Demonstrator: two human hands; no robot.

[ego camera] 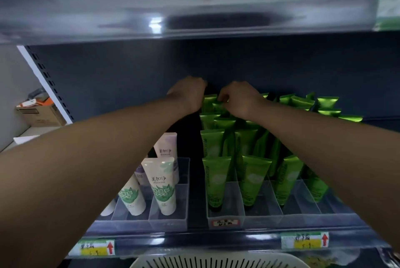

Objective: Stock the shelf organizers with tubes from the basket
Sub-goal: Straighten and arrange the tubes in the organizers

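1. Green tube [211,101] in the back row: the right hand [242,98] curls its fingers [224,100] onto the tube's crimped top and seems to pinch it.
2. Just left of those fingers, the left hand [190,92] shows only its back. Its fingers curl away out of sight, so I cannot tell whether they hold anything.
3. Below both hands and nearer the person, more green tubes [253,172] stand cap-down in rows in the clear organizer [262,218], and some of them lean.
4. Further left and nearer, white tubes [164,189] stand in the left organizer [168,222]. The basket [216,262] rim shows nearest of all, below the shelf edge [194,237].
5. Risk, as I judge it: both forearms pass over the front rows, so a dropped wrist could topple the leaning tubes one after another. Pushing the pinched tube down without seeing its slot could wedge it across a divider or knock over a neighbour.
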